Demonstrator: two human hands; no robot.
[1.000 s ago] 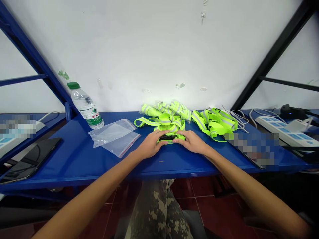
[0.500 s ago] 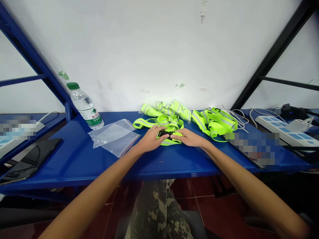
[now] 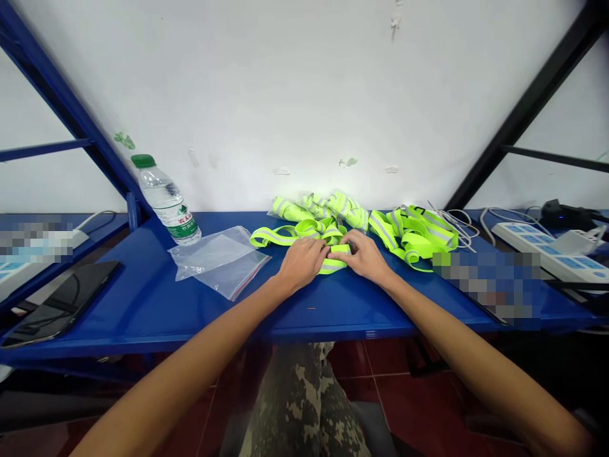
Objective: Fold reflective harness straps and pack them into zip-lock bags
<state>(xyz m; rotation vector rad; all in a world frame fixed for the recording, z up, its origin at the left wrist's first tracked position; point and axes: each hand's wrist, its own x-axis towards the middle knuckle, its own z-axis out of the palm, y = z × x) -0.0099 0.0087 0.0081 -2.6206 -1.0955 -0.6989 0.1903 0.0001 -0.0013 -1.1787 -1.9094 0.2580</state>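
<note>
A neon-yellow reflective strap [image 3: 280,234] with grey stripes lies bunched on the blue shelf [image 3: 143,298]. My left hand [image 3: 302,263] and my right hand [image 3: 361,255] sit side by side on its near end, fingers curled and pressing the folded strap between them. The black buckle seen earlier is now hidden under my fingers. Behind my hands lie several rolled straps in clear wrap [image 3: 318,207], and to the right a loose heap of the same straps [image 3: 413,232].
A water bottle with a green cap [image 3: 165,201] stands at the back left, with clear zip bags [image 3: 219,260] beside it. A dark tablet [image 3: 57,303] lies far left. White cables [image 3: 457,222] and a power strip [image 3: 547,249] are at the right.
My hands have moved a little away from me and closer together, gathering the strap into a tighter fold. The black buckle that showed between my fingers is now covered.
</note>
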